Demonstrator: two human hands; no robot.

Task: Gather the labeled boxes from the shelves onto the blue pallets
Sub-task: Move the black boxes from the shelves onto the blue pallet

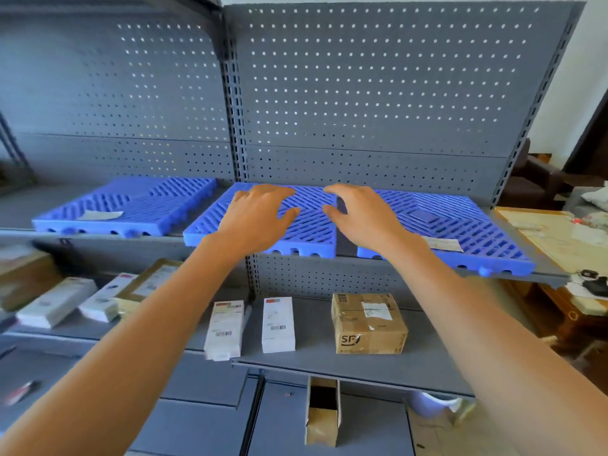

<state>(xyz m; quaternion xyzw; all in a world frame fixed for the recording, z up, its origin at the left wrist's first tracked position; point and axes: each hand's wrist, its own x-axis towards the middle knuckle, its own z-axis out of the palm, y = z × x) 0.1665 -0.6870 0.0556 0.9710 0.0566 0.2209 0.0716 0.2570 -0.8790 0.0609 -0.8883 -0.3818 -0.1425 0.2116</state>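
Note:
Three blue pallets lie side by side on the upper grey shelf: left pallet (131,209), middle pallet (309,225), right pallet (460,232). My left hand (260,215) and my right hand (358,218) hover over the middle pallet, fingers spread and relaxed, holding nothing. On the shelf below stand two white labeled boxes (225,329) (278,324) and a brown cardboard box (368,324) marked SF. More white boxes (56,306) (105,301) and a brown box (151,279) lie at the lower left.
A grey pegboard (378,87) backs the shelves. An open narrow carton (322,413) stands on the lowest level. A flat cardboard sheet (556,238) lies at the right end of the upper shelf. Paper slips (100,214) (442,243) rest on the left and right pallets.

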